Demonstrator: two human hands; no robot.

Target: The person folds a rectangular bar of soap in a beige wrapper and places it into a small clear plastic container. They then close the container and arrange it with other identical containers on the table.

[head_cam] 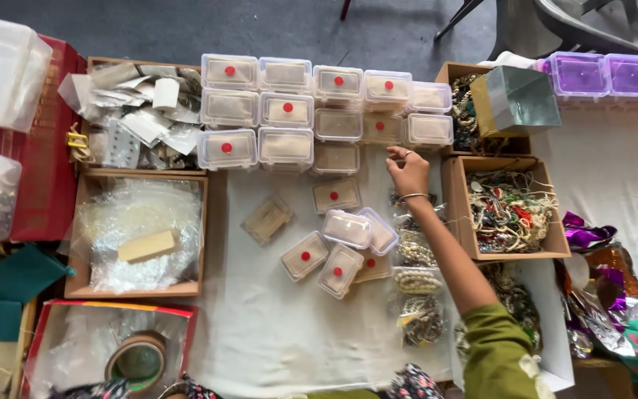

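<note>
My right hand reaches out from a green sleeve over the white cloth. Its fingers are loosely apart and hold nothing. It wears a ring and a thin bangle. The fingertips are just below a row of clear lidded plastic boxes, several marked with red dots, stacked in rows at the back. A few loose boxes of the same kind lie tilted to the left of my forearm. Small bags of beaded jewellery lie under my arm. My left hand is out of sight.
A cardboard box of tangled jewellery stands right of my hand, with another behind it under a silver box. Purple plastic boxes line the back right. Cardboard trays of plastic bags and a tape roll are on the left.
</note>
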